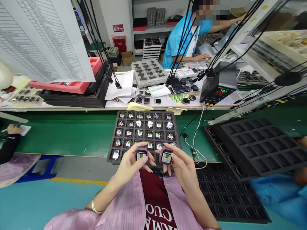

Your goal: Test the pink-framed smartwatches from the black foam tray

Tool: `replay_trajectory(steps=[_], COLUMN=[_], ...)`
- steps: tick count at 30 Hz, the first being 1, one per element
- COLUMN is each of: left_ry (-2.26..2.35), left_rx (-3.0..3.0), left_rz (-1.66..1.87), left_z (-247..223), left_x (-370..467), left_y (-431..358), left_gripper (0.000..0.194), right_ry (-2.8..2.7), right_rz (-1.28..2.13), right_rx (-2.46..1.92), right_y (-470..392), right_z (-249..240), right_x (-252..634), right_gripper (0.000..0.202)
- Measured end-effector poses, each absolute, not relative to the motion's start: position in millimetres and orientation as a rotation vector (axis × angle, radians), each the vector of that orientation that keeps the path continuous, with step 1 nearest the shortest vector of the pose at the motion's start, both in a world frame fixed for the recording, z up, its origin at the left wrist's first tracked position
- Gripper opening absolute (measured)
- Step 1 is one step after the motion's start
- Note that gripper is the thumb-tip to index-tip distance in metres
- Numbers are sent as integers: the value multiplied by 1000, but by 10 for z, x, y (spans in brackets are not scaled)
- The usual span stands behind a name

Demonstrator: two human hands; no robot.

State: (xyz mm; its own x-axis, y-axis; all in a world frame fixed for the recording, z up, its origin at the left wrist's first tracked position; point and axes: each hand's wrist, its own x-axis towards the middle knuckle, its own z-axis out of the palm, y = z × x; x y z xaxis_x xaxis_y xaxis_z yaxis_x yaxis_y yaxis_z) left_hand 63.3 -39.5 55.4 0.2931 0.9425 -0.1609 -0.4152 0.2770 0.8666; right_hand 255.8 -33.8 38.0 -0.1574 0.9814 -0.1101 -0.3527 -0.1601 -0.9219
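Held between the thumb and fingers of my left hand [134, 161] is a purple-framed smartwatch [141, 154] with its screen lit. My right hand [179, 159] grips a second purple-framed smartwatch [166, 156], its lit screen facing up. The two watches are side by side, a small gap apart, over the near edge of a black foam tray [109, 154]. Rows of similar watches sit in the tray's compartments, most with lit screens showing white and green. My hands hide part of the tray's nearest rows.
Stacked black trays [259, 150] stand at the right. A power supply [217, 86], phone [177, 86] and papers [120, 84] lie on the raised shelf. Cables hang overhead. A person in blue [178, 41] works beyond; another person's hand [14, 129] is at left.
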Motion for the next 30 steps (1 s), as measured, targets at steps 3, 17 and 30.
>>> replay_trajectory(steps=[3, 17, 30], left_ry=[882, 784, 1108], left_rx=[802, 819, 1383], left_rz=[1045, 1021, 771], left_z=[559, 550, -277], left_x=[658, 576, 411], left_y=[-373, -436, -423], left_gripper=[36, 68, 68], right_ry=[-939, -1171, -1967], right_rz=[1617, 1655, 1184], right_rx=[-884, -885, -1362], right_y=[-350, -371, -117], right_z=[405, 355, -1030], right_x=[2561, 2579, 2453], right_gripper=[32, 58, 46])
